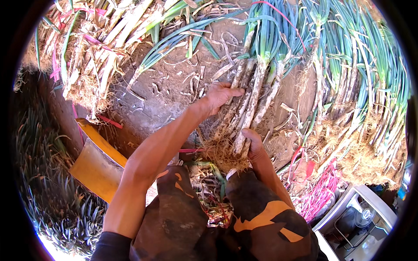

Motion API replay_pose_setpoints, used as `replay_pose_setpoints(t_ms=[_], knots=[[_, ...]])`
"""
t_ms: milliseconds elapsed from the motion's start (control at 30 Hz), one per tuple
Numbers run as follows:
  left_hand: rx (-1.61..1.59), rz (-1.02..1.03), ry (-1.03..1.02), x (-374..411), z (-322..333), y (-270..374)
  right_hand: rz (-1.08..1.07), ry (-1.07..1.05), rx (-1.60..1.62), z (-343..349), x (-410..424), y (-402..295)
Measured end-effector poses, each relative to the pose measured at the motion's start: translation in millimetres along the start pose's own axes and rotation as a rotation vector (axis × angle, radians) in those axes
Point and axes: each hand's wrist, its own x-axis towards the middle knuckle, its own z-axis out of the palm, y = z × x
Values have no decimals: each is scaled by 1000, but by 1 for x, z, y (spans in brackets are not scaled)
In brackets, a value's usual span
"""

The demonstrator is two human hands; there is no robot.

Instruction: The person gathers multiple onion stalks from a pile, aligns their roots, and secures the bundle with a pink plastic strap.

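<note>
A loose bunch of large Welsh onions point(258, 78) lies before me on a soil-covered surface, white stalks and shaggy roots towards me, green leaves pointing away. My left hand point(222, 96) grasps its left side about halfway up the white stalks, with the thumb across the front. Lower down, my right hand point(255, 143) holds the right side just above the roots point(225, 151). The fingers of both hands are partly hidden by the stalks. Dirt and dry outer skin cling to the stalks. A thin pink strip point(287, 19) crosses the leaves at the top.
More onions are heaped at the right point(369, 98); tied bundles point(98, 65) lie at the upper left. One single onion point(140, 70) rests between. A yellow metal piece point(98, 166) stands at my left, pink strips point(321, 192) at my right near an open-topped case point(378, 199) with a fan.
</note>
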Motion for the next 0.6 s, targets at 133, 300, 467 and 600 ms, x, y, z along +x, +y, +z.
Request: replay_pose_setpoints(t_ms=[133, 300, 467, 600], knots=[[227, 70, 10, -15, 2, 10, 54, -27, 24, -1, -7, 3], [377, 134, 48, -17, 4, -15, -9, -33, 108, 13, -15, 11], [775, 672, 342, -24, 23, -37, -53, -38, 155, 16, -12, 9], [821, 523, 264, -48, 15, -32, 23, 128, 33, 21, -6, 9]])
